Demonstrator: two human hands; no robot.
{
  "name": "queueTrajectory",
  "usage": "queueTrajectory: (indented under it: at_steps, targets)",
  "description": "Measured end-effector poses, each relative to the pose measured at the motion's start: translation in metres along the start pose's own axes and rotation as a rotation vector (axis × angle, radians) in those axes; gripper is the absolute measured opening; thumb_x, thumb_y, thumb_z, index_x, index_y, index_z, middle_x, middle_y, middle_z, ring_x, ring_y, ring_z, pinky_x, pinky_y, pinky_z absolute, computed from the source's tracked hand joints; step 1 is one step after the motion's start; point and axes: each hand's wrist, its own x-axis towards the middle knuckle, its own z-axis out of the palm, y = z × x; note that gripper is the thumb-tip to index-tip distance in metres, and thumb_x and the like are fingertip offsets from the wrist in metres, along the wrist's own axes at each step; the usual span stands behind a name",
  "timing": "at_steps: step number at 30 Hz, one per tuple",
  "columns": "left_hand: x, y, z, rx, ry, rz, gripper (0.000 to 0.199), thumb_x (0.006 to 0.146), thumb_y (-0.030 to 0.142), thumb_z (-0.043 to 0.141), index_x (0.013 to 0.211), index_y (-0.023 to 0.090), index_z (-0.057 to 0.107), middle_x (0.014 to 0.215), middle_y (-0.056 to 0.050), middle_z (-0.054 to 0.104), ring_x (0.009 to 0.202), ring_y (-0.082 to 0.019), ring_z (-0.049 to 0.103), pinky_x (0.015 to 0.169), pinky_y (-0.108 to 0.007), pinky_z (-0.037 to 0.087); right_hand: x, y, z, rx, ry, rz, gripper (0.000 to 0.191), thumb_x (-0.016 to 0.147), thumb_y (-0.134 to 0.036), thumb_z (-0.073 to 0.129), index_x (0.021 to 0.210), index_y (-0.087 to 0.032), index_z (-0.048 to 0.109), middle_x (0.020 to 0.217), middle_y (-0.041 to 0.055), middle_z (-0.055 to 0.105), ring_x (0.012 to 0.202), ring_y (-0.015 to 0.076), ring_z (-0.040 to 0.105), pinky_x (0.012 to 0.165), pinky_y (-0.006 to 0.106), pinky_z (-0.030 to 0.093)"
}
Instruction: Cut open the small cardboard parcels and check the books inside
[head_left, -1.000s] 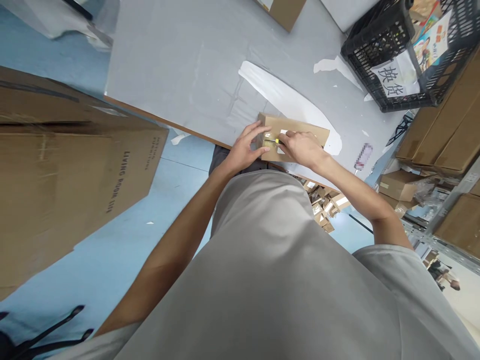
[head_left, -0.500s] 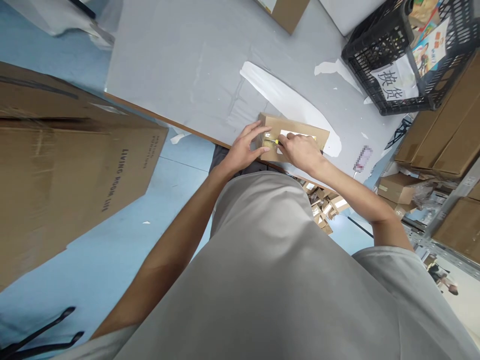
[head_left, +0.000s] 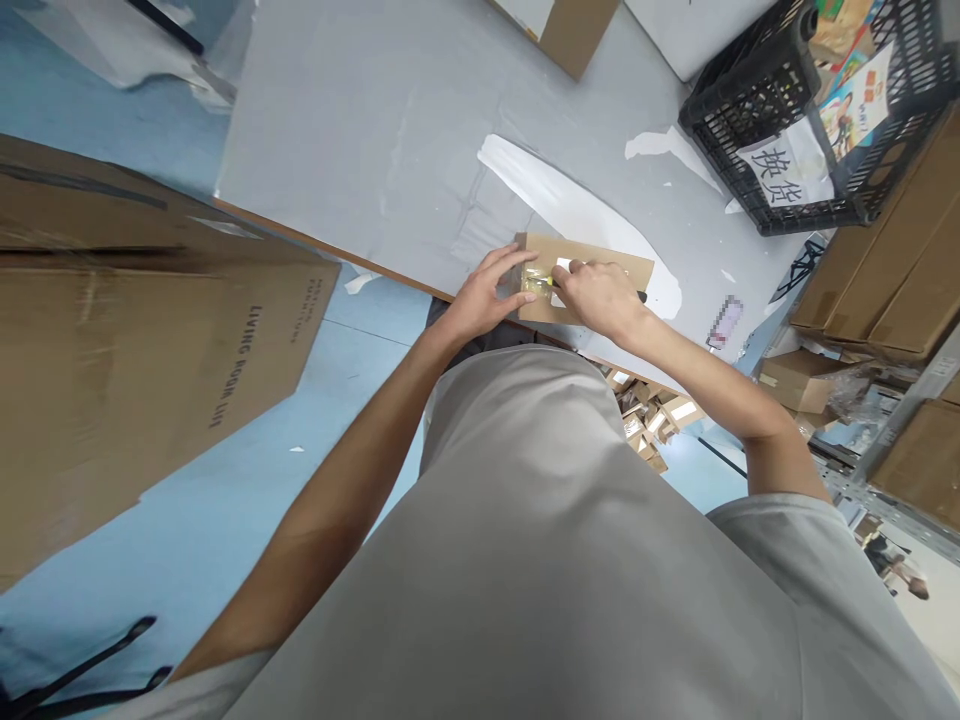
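Observation:
A small brown cardboard box (head_left: pixel 637 268) lies near the front edge of the grey table, with clear tape and a white label on its top. My left hand (head_left: pixel 484 295) grips the box's left end, thumb and fingers apart on either side of the taped part. My right hand (head_left: pixel 600 298) is closed around a slim utility knife (head_left: pixel 642 297); its yellow front part points left at the tape, and its black end sticks out behind the hand. The blade is too small to make out. My right fingers cover part of the label.
A grey table (head_left: pixel 337 130) carries a white paper strip (head_left: pixel 555 185), another carton (head_left: pixel 574 40) and a black plastic crate (head_left: pixel 750 130) with a handwritten sign. A large carton (head_left: pixel 150 380) stands at the left. Shelving with boxes (head_left: pixel 802 380) is at the right; small parcels (head_left: pixel 652 420) lie below.
My right hand has shifted slightly left with the knife, whose black end now shows more. The box's far right edge sits slightly further left. My left hand keeps its grip.

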Motion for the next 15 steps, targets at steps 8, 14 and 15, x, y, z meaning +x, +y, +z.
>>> queueTrajectory:
  at_steps: [8,14,15]
  targets:
    - [0.010,-0.002,-0.006,-0.003,-0.022,-0.027,0.086,0.092,0.080,0.081,0.162,0.034,0.065,0.173,-0.012,0.054,0.157,-0.040,0.055,0.124,-0.053,0.057,0.008,0.008,-0.004,0.004,0.007,-0.015,0.045,0.119,-0.029,0.037,0.147,-0.013,0.069,0.129,0.0273,0.080,0.116,0.0407,0.078,0.093,0.045,0.054]
    - [0.015,-0.003,-0.008,-0.008,-0.040,-0.024,0.084,0.094,0.077,0.081,0.163,0.033,0.065,0.171,-0.013,0.055,0.156,-0.039,0.057,0.123,-0.051,0.057,0.012,0.013,-0.002,0.022,-0.014,-0.013,0.045,0.121,-0.036,0.039,0.148,-0.015,0.068,0.129,0.0250,0.080,0.116,0.0397,0.079,0.094,0.043,0.054]
    - [0.015,-0.002,-0.009,-0.001,-0.044,-0.024,0.083,0.095,0.077,0.080,0.163,0.033,0.064,0.171,-0.012,0.055,0.156,-0.038,0.057,0.123,-0.050,0.057,0.012,0.012,-0.002,0.026,-0.019,-0.013,0.045,0.122,-0.037,0.039,0.149,-0.015,0.067,0.130,0.0248,0.080,0.117,0.0392,0.079,0.094,0.043,0.054]
